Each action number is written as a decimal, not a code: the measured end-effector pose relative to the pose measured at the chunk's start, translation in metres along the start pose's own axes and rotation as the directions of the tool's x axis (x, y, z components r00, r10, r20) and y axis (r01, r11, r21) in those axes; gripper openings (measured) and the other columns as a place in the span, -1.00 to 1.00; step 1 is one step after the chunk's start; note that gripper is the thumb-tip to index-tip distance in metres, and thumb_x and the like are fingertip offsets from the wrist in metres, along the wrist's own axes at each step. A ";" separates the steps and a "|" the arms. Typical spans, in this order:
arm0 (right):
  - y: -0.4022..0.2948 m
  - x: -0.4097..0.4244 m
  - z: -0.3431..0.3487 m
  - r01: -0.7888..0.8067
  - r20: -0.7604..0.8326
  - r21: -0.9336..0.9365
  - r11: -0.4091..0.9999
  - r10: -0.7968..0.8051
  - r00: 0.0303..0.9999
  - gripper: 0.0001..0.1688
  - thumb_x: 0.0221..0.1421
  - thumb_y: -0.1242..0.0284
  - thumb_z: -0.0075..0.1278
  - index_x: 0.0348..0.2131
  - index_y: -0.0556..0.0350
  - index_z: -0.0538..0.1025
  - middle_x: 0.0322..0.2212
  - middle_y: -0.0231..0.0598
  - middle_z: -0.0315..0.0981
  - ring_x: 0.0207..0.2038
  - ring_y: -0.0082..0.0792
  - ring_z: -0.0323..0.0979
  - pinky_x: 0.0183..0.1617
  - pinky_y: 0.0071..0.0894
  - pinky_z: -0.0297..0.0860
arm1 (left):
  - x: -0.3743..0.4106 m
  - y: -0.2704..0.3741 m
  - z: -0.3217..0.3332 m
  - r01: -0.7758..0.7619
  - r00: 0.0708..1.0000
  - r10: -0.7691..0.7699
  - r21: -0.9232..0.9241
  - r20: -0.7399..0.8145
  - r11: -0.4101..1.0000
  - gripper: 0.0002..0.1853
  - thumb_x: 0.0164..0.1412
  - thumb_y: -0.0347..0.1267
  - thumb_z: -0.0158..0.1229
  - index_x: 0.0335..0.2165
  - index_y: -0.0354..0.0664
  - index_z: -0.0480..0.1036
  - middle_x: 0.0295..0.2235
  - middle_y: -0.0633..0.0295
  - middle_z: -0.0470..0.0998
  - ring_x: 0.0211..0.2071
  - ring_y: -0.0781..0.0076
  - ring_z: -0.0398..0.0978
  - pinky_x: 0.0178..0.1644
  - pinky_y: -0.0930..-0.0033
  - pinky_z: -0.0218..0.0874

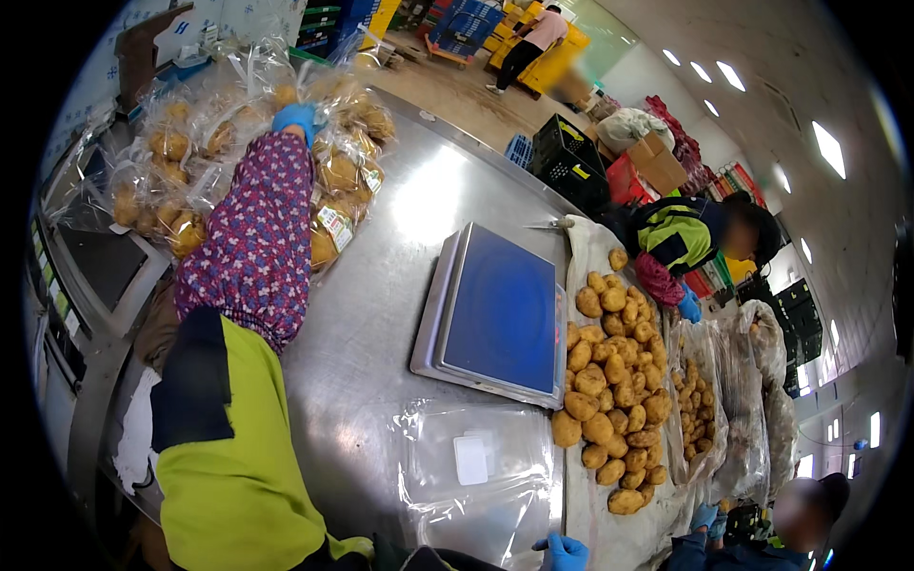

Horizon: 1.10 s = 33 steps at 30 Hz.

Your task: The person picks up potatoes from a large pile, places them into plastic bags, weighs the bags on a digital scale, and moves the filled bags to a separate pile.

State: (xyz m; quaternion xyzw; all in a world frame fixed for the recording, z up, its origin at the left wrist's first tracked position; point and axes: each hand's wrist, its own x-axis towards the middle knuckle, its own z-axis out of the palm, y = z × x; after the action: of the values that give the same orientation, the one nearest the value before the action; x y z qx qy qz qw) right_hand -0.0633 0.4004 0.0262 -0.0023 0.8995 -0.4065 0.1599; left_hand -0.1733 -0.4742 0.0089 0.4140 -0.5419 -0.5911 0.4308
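My left hand, in a blue glove below a floral sleeve, reaches among clear plastic bags of potatoes at the upper left; its fingertips are hidden, so its hold is unclear. My right hand, also blue-gloved, is at the bottom edge beside flat clear plastic bags, partly cut off, with a small dark thing at its fingers. A scale with a blue platform stands on the steel table. Loose potatoes lie in a heap on pale sacking right of the scale.
A knife lies beyond the scale. A co-worker bends over sacks at the right; another is at the lower right. A person stands by yellow crates farther off. Black crates stand past the table's far edge.
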 end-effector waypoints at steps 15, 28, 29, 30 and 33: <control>0.035 0.009 -0.018 0.322 -0.026 -0.071 0.944 -0.325 0.945 -0.79 0.00 0.44 0.03 -0.56 0.23 0.57 -0.75 -0.23 0.42 -0.64 -0.58 0.30 -0.49 -0.49 0.25 | -0.379 0.078 0.038 -0.259 0.870 0.271 -0.086 0.412 0.962 -0.75 0.02 -0.39 0.17 -0.27 -0.25 0.49 -0.40 0.21 0.54 -0.43 0.50 0.45 -0.30 0.48 0.29; 0.089 0.009 -0.058 0.334 -0.018 0.446 0.830 -0.365 0.931 -0.79 0.06 0.56 -0.01 -0.24 0.17 0.53 -0.39 -0.32 0.52 -0.41 -0.57 0.43 -0.31 -0.66 0.32 | -0.756 -0.015 -0.004 -0.603 0.400 0.058 0.215 0.915 0.768 -0.80 -0.11 -0.30 0.30 -0.52 -0.16 0.49 -0.58 0.23 0.45 -0.60 0.44 0.38 -0.47 0.45 0.24; 0.092 0.006 -0.058 0.332 0.006 0.449 0.830 -0.374 0.927 -0.80 0.08 0.57 -0.02 -0.25 0.18 0.53 -0.39 -0.30 0.52 -0.40 -0.55 0.45 -0.30 -0.64 0.34 | -0.771 -0.019 -0.004 -0.659 0.385 0.035 0.248 0.922 0.711 -0.80 -0.12 -0.28 0.29 -0.50 -0.12 0.49 -0.54 0.22 0.44 -0.53 0.34 0.41 -0.42 0.39 0.26; 0.094 0.004 -0.060 0.333 0.027 0.453 0.827 -0.386 0.922 -0.81 0.09 0.57 -0.03 -0.25 0.19 0.53 -0.38 -0.29 0.52 -0.38 -0.53 0.46 -0.28 -0.63 0.35 | -0.778 -0.029 0.001 -0.744 0.374 0.051 0.267 0.926 0.613 -0.81 -0.13 -0.29 0.28 -0.50 -0.12 0.48 -0.52 0.22 0.44 -0.48 0.31 0.41 -0.38 0.35 0.26; 0.102 -0.001 -0.057 0.350 0.077 0.448 0.823 -0.426 0.902 -0.81 0.07 0.54 -0.01 -0.26 0.18 0.54 -0.39 -0.26 0.52 -0.38 -0.52 0.47 -0.28 -0.59 0.36 | -0.772 -0.079 0.006 -0.779 0.393 0.002 0.332 0.920 0.532 -0.84 -0.13 -0.33 0.25 -0.48 -0.10 0.48 -0.48 0.24 0.45 -0.37 0.25 0.41 -0.30 0.28 0.26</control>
State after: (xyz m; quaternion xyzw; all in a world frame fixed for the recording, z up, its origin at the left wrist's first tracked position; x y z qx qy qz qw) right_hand -0.0654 0.5105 -0.0133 -0.1863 0.7526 -0.6140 0.1477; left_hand 0.0369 0.2705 -0.0524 0.0467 -0.9525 -0.2975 0.0445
